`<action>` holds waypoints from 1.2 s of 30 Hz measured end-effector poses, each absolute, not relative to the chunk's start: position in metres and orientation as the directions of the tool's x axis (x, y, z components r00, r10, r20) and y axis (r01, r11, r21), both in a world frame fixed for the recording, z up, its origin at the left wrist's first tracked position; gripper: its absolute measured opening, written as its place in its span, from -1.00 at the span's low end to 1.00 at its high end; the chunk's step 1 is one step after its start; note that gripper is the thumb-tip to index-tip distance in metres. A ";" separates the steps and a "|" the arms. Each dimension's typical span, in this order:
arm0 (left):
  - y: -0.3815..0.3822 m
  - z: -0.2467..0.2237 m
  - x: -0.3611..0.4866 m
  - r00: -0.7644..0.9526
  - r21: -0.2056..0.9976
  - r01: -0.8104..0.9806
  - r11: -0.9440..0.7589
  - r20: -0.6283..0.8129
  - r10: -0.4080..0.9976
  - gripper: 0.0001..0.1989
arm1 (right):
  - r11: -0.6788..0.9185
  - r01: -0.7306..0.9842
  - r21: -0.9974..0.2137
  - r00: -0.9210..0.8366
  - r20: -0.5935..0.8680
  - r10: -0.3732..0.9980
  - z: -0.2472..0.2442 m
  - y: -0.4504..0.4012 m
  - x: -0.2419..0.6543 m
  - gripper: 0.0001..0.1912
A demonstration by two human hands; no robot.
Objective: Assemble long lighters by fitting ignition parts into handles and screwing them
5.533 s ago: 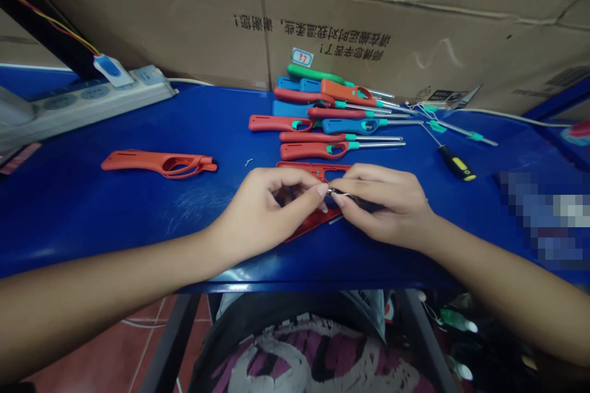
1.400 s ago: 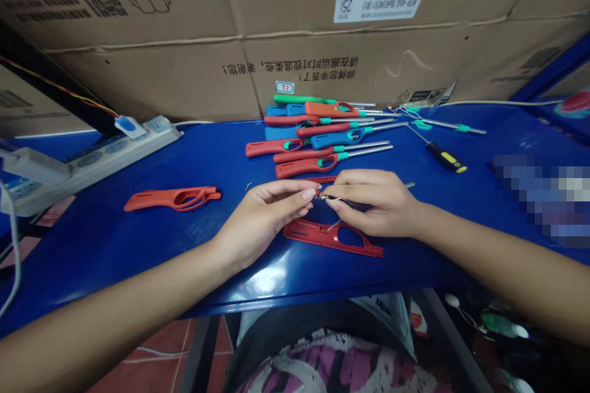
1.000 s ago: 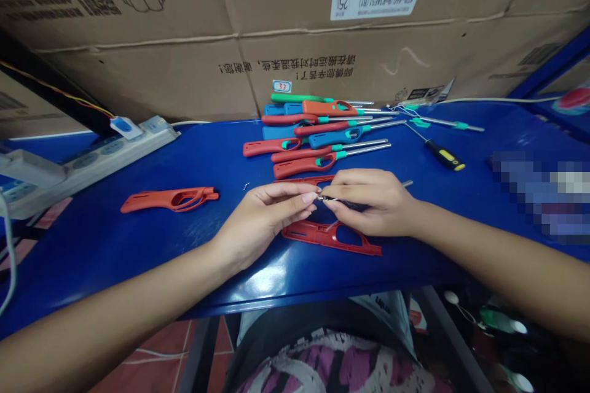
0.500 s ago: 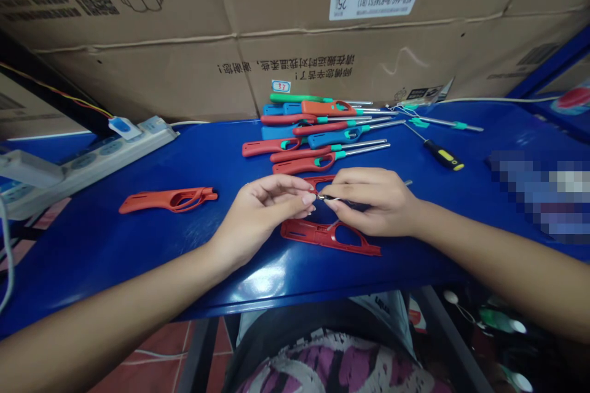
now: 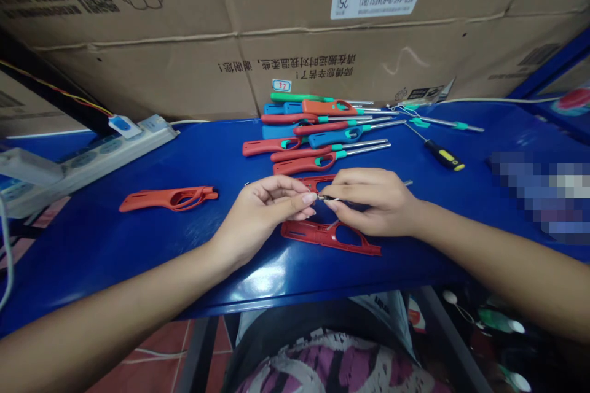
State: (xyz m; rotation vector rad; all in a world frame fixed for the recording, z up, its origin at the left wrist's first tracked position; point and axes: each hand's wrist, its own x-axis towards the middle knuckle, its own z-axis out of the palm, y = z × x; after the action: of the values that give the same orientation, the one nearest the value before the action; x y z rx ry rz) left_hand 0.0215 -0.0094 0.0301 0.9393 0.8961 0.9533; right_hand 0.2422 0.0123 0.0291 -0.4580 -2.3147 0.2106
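My left hand (image 5: pixel 265 212) is closed in a pinch, its thumb and forefinger meeting at a tiny piece I cannot make out. Right beside those fingertips, my right hand (image 5: pixel 380 202) grips a small black part (image 5: pixel 328 198) with a thin pale wire and a metal tip. Below both hands lies an open red lighter casing half (image 5: pixel 304 233), inner side up. Another red casing piece (image 5: pixel 316 182) shows behind the fingers, mostly covered by my hands. Off to the left of my left hand rests an orange lighter casing (image 5: pixel 152 199).
Several long-nosed lighters (image 5: pixel 318 138) in red, blue, green and orange are piled at the back. A screwdriver (image 5: pixel 440 153) and a loose metal tube (image 5: pixel 468 127) lie right of them. A power strip (image 5: pixel 101 156) runs along the left; a cardboard box (image 5: pixel 184 80) backs the blue table (image 5: pixel 207 285).
Both hands stay almost in place, with only a slight shift of the fingertips around the small part. The lighters and casing pieces have not moved.
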 end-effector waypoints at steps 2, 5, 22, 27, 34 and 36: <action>-0.010 0.029 0.022 0.305 0.931 -0.248 0.269 -0.189 0.933 -0.84 | 0.922 0.262 -0.285 -0.657 0.647 0.387 0.029 0.012 0.242 -0.83; -0.010 0.029 0.022 0.290 0.934 -0.235 0.269 -0.196 0.937 -0.84 | 0.922 0.260 -0.287 -0.659 0.646 0.387 0.028 0.012 0.242 -0.83; -0.012 0.030 0.026 0.312 0.876 -0.302 0.375 -0.281 0.908 -0.79 | 0.934 0.237 -0.267 -0.660 0.661 0.356 0.025 0.014 0.241 -0.85; -0.015 0.032 0.026 0.333 0.864 -0.322 0.387 -0.280 0.901 -0.79 | 0.934 0.227 -0.274 -0.656 0.666 0.355 0.024 0.014 0.241 -0.85; -0.015 0.029 0.025 0.331 0.902 -0.289 0.320 -0.220 0.918 -0.82 | 0.937 0.225 -0.268 -0.645 0.680 0.349 0.023 0.015 0.240 -0.86; -0.015 0.028 0.025 0.328 0.902 -0.292 0.318 -0.217 0.919 -0.82 | 0.937 0.233 -0.260 -0.648 0.677 0.349 0.024 0.015 0.241 -0.86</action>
State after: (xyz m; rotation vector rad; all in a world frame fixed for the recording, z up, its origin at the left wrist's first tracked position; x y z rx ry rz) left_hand 0.0253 -0.0148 0.0281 0.8863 0.8713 0.9457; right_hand 0.2405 0.0146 0.0238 -0.4090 -2.3020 0.1910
